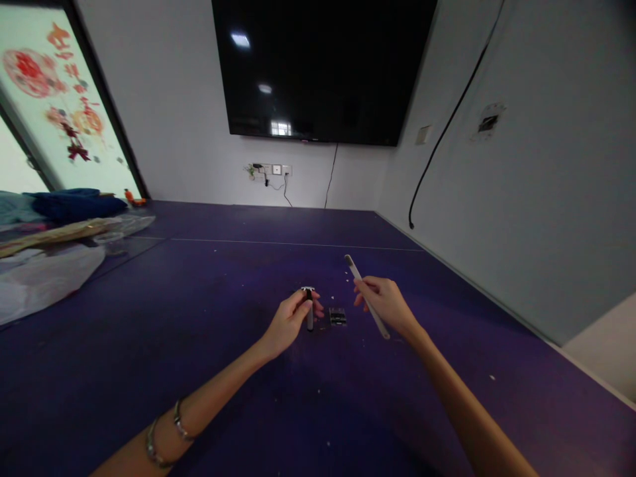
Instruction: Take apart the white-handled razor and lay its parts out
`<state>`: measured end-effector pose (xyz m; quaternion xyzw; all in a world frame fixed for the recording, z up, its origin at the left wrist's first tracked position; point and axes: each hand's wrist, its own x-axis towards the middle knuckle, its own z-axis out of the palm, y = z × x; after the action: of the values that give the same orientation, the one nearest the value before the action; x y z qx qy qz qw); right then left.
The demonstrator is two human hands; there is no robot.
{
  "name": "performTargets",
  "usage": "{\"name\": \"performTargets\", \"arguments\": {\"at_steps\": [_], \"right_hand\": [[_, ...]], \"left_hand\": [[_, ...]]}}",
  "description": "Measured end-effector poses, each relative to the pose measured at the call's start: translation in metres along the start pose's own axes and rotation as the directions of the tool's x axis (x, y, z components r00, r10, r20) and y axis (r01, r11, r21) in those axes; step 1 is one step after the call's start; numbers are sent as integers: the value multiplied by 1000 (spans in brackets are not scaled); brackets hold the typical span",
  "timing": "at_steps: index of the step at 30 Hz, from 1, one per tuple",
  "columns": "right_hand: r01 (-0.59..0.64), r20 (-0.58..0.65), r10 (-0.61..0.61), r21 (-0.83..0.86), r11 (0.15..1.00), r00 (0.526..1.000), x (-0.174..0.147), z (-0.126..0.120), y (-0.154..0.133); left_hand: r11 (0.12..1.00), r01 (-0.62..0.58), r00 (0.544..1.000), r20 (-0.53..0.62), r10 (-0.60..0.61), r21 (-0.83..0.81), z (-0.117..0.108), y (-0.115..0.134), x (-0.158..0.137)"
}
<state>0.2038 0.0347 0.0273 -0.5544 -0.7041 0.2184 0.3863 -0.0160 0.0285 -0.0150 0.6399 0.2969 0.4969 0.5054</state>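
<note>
My left hand [291, 319] is closed around a razor [310, 311] with a dark handle and a pale, T-shaped head pointing up. In my right hand [385, 301] is a slim white toothbrush [375, 319], tilted, its darker head end up and to the left and its handle end down near the table. Between the hands, a small black pack [338, 317] with a clear-looking edge lies on the purple surface [223, 384]; its contents are too small to make out. Razor and toothbrush are apart from each other.
Pale crumbs are scattered on the surface. At the left lie folded blue cloth [74, 204] and clear plastic bags [47, 278]. A black cable [444, 132] hangs down the right wall. Behind are a television [322, 66] and wall sockets [276, 169].
</note>
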Motion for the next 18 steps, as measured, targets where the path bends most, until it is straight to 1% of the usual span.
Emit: {"name": "performTargets", "arguments": {"at_steps": [2,4,6,9,12,14,18], "right_hand": [[-36,-18,33,-221,975,999,-2,12,1],[-77,-20,76,-448,891,997,-7,28,0],[-82,19,115,-585,807,993,-13,49,-1],[-34,103,135,-660,751,985,-23,79,-2],[-22,130,150,-679,734,980,-29,97,3],[-31,139,169,-678,734,976,-31,102,6],[-47,146,198,-680,732,969,-31,103,8]], "left_hand": [[1000,2,1000,-10,-1,9,-3,3,2],[1000,1,1000,-26,0,15,-7,7,3],[1000,1,999,-38,-1,8,-10,8,5],[1000,9,999,-39,-9,-15,-11,9,6],[1000,16,999,-29,-17,-21,-9,7,6],[1000,18,1000,-18,-18,-20,-7,7,5],[999,30,1000,-6,-31,-13,-5,6,5]]}}
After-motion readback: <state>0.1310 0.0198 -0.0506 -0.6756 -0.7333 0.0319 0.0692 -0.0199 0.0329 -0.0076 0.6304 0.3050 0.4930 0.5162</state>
